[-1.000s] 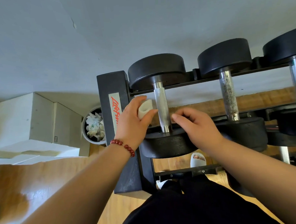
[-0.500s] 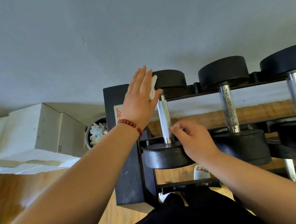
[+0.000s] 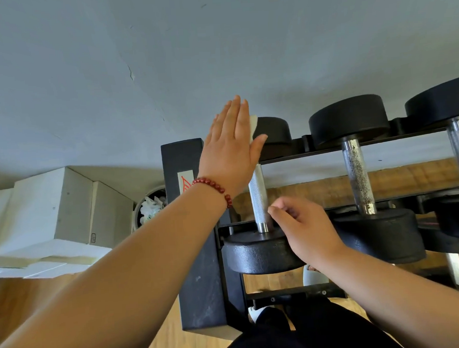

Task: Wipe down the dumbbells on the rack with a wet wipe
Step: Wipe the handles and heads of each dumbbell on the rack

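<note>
At the left end of the rack (image 3: 182,160), the wet wipe (image 3: 254,126) is pressed against the far head of the leftmost dumbbell (image 3: 258,196) by the left hand (image 3: 229,147), whose fingers are held straight and together. The right hand (image 3: 308,231) is seen loosely curled just beside the knurled handle, above the near head, with nothing gripped; whether the handle is touched cannot be told. A red bead bracelet (image 3: 213,184) is worn on the left wrist

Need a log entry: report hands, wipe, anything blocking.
Left hand flat, pressing wipe on far head of leftmost dumbbell. Right hand loose beside handle, holding nothing. No obstruction seen.
</note>
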The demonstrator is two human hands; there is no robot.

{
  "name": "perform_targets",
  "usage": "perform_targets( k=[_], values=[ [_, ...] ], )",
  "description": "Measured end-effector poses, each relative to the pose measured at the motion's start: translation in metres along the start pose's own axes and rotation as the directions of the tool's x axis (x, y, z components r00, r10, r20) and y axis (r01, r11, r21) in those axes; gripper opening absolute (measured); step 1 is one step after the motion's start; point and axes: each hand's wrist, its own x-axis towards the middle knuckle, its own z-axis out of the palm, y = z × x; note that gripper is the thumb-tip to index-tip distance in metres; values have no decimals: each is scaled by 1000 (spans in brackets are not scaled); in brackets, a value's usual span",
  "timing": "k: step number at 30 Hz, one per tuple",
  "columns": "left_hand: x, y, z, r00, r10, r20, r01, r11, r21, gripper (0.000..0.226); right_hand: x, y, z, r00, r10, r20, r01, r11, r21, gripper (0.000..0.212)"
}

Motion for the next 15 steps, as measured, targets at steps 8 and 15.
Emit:
perform_targets(
  k=[8,15],
  values=[
    [5,2,-5,989,148,-2,-146,982,119,63,0,1,1,1000,6,2,-6,1000,-7,30],
    [-5,5,6,979,197,-45,-181,953,243,64,0,2,1,1000,11,-15,-11,1000,16,31]
  ],
)
